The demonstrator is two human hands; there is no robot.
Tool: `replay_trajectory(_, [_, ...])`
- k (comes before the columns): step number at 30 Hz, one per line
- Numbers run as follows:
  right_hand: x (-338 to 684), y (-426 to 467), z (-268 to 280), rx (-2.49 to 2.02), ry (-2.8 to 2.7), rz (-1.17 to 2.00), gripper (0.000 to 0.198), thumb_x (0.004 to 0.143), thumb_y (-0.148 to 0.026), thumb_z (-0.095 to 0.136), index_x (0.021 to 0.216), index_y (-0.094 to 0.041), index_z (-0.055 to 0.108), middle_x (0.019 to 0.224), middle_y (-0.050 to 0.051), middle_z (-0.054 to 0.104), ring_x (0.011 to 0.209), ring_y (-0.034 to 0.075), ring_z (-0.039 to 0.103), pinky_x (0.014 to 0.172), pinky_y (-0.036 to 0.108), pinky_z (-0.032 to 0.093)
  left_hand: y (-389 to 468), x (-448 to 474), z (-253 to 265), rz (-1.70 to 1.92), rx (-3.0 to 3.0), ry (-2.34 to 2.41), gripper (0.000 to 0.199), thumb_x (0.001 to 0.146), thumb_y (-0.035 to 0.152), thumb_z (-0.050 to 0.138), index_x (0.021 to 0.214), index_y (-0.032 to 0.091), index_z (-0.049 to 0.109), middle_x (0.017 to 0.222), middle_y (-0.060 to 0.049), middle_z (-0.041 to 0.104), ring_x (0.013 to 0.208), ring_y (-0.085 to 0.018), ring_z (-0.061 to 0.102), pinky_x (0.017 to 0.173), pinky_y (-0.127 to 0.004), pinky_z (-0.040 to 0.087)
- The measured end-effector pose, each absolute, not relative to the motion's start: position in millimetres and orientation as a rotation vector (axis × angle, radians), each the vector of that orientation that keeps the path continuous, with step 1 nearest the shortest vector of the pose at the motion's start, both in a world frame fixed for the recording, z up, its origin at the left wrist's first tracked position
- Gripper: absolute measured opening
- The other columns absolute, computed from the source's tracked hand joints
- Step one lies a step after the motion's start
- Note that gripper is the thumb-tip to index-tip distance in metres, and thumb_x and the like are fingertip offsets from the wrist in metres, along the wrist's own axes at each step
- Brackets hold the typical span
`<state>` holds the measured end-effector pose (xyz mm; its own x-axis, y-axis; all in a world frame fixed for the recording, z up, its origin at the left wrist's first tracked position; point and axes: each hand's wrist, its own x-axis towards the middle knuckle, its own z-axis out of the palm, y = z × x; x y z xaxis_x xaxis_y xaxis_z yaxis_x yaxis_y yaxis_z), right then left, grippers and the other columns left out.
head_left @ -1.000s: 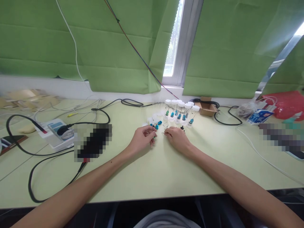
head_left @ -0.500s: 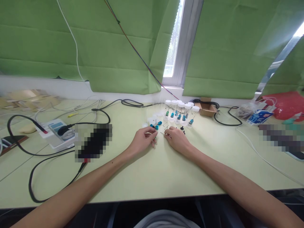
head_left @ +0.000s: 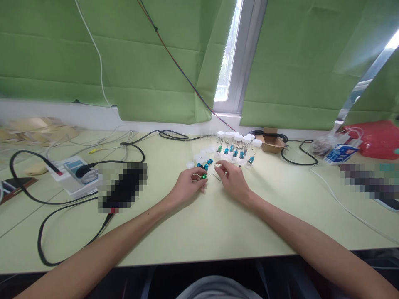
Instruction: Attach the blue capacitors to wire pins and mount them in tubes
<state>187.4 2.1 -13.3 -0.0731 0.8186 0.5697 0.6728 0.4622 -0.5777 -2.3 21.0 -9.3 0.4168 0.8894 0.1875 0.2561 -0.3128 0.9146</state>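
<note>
My left hand [head_left: 188, 182] is closed, thumb and forefinger pinching a small shiny green metal part [head_left: 203, 176] over the table. To its right, my right hand [head_left: 230, 176] is also closed, fingertips pinched at the end of a thin L-shaped hex key [head_left: 215, 165]. Another bent hex key [head_left: 216, 177] lies on the table just below those fingertips. Beyond my left hand sit several small blue metal parts [head_left: 210, 161]. Behind my right hand stand several clear tubes with white caps [head_left: 257, 143], holding blue or green parts and thin rods.
An open cardboard box [head_left: 272, 143] stands behind the tubes. Left of my hands are a pixelated dark device [head_left: 124, 187], a white power strip [head_left: 76, 174] and looping black cables [head_left: 40, 241]. A blue-and-white packet [head_left: 341, 153] and a red bag [head_left: 374, 139] lie far right.
My right hand has shifted slightly away from me, leaving one hex key below its fingertips. The thin dark rod upright at my left fingers no longer shows; the green part is now clearly visible there.
</note>
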Motion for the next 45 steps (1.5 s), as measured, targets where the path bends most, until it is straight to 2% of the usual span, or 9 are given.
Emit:
replay_trajectory(3, [184.0,-0.8,-9.6,-1.187,-1.702,0.341,0.029,0.094,-0.037,0.047,0.109,-0.017,0.061,0.079,0.004,0.066,0.069,0.015,0.059,0.063,0.026,0.047,19.0,-2.5,-7.6,0.916,1.856,1.022,0.025,0.078,0.037,0.063,0.093,0.018,0.062,0.077,-0.002,0.065,0.051,-0.013,0.061,0.058,-0.031,0.053])
replay_trajectory(8, [181.1,-3.2,-8.9,-1.102,-1.623,0.522,0.028,0.091,-0.039,0.052,0.106,-0.018,0.063,0.082,0.004,0.067,0.066,0.014,0.059,0.062,0.027,0.049,17.5,-1.6,-6.9,0.914,2.008,1.059,0.022,0.079,0.033,0.062,0.096,0.019,0.063,0.072,0.001,0.061,0.049,-0.012,0.058,0.058,-0.029,0.052])
replay_trajectory(12, [178.7,-4.3,-10.0,-1.041,-1.555,0.654,0.027,0.089,-0.041,0.054,0.095,-0.018,0.065,0.078,0.004,0.066,0.059,0.013,0.056,0.054,0.026,0.048,18.1,-1.2,-8.2,0.916,2.094,1.083,0.022,0.079,0.030,0.062,0.098,0.019,0.064,0.082,-0.002,0.065,0.059,-0.013,0.060,0.060,-0.028,0.053])
replay_trajectory(17, [176.8,-5.7,-10.2,-0.996,-1.532,0.698,0.026,0.089,-0.041,0.054,0.091,-0.017,0.064,0.074,0.003,0.063,0.057,0.012,0.054,0.054,0.025,0.048,18.6,-1.7,-9.6,0.908,2.166,1.102,0.023,0.079,0.030,0.061,0.099,0.020,0.065,0.085,-0.003,0.066,0.069,-0.015,0.060,0.063,-0.027,0.053])
replay_trajectory(28, [177.9,-7.6,-8.0,-1.069,-1.667,0.551,0.025,0.093,-0.038,0.048,0.090,-0.018,0.063,0.080,0.005,0.066,0.069,0.016,0.061,0.062,0.027,0.051,19.8,-2.1,-12.2,0.821,2.266,1.059,0.025,0.082,0.039,0.058,0.096,0.021,0.067,0.093,-0.005,0.066,0.068,-0.015,0.058,0.063,-0.029,0.050])
replay_trajectory(38, [179.8,-5.8,-14.5,-1.006,-1.873,0.221,0.021,0.096,-0.026,0.042,0.091,-0.019,0.061,0.086,0.005,0.066,0.077,0.016,0.060,0.072,0.027,0.047,15.8,-3.2,-7.1,0.800,2.426,1.019,0.020,0.084,0.035,0.056,0.089,0.020,0.068,0.084,-0.004,0.059,0.064,-0.013,0.053,0.061,-0.027,0.045])
replay_trajectory(45, [176.7,-8.0,-13.5,-0.928,-2.010,0.141,0.021,0.098,-0.023,0.039,0.094,-0.020,0.059,0.084,0.005,0.062,0.075,0.015,0.056,0.069,0.026,0.044,13.4,-0.5,-6.6,0.855,2.347,1.088,0.020,0.080,0.038,0.060,0.088,0.020,0.061,0.071,0.001,0.054,0.059,-0.013,0.046,0.055,-0.027,0.039])
